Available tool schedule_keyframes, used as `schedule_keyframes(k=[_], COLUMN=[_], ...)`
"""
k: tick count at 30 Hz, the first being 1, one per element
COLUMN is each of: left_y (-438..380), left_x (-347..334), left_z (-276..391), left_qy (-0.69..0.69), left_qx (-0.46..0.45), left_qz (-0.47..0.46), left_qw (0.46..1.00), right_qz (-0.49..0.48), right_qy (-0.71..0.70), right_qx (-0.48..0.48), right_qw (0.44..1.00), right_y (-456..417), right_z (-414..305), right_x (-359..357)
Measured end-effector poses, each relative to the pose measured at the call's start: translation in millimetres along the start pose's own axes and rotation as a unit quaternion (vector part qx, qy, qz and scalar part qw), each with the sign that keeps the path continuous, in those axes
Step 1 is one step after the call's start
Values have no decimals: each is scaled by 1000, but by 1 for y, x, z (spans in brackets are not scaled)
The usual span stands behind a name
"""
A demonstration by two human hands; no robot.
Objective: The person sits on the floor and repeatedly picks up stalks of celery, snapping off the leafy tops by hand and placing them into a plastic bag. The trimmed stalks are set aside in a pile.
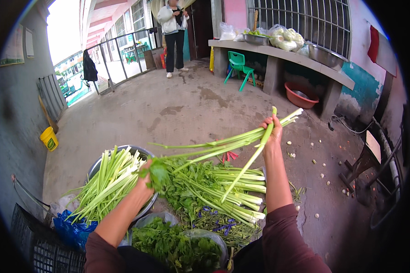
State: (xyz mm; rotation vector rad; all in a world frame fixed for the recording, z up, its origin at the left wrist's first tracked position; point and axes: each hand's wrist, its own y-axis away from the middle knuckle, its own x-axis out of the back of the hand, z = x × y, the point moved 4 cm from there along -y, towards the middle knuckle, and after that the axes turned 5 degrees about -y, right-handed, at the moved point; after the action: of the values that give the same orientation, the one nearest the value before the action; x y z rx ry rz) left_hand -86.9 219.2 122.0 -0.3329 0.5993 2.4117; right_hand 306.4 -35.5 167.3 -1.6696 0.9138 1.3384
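Observation:
My right hand [273, 132] grips several long celery stalks [222, 140], pale root ends pointing up and to the right. One stalk slants down across the others from that same hand. Closed around green celery leaves [160, 173], my left hand [144, 186] is beside a metal basin [95, 166] heaped with leafless celery stalks [112, 181]. Below and between my hands, a pile of leafy celery [235, 191] lies on the ground, its white ends towards the right. A clear plastic bag [205, 235] of loose celery leaves [164, 239] stands right before me.
A blue plastic bag [71, 227] and a black crate [51, 254] are at the lower left. A small wooden stool [365, 153] stands right. Across the floor are a green chair [239, 65], a red basin [300, 97] and a concrete counter [283, 53]. A person [174, 34] stands at the back.

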Motion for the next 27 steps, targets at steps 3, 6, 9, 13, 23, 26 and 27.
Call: schedule_keyframes(k=[3,6,9,13,23,26,27], left_y=[-37,-58,-29,-1,82,106,107], left_x=[39,63,24,33,117,192,200], left_z=[21,5,16,48,-60,-146,-176], left_qy=[-140,-158,27,-23,-699,-836,-831], left_qx=[-156,-127,-30,-134,-18,-227,-164], left_qz=[6,19,61,0,-128,-201,-191], left_qw=[978,979,997,991,703,458,497], right_qz=[-21,-70,-60,-43,-34,-6,-23], right_qy=[30,109,126,-7,-5,-33,-15], right_qx=[4,41,25,-59,-72,-145,-152], right_qw=[999,991,990,997,997,989,988], right_y=[10,8,-3,-37,-99,-77,-64], right_z=[39,45,28,8,-205,-59,-43], right_x=[-33,-41,-16,17,118,114,104])
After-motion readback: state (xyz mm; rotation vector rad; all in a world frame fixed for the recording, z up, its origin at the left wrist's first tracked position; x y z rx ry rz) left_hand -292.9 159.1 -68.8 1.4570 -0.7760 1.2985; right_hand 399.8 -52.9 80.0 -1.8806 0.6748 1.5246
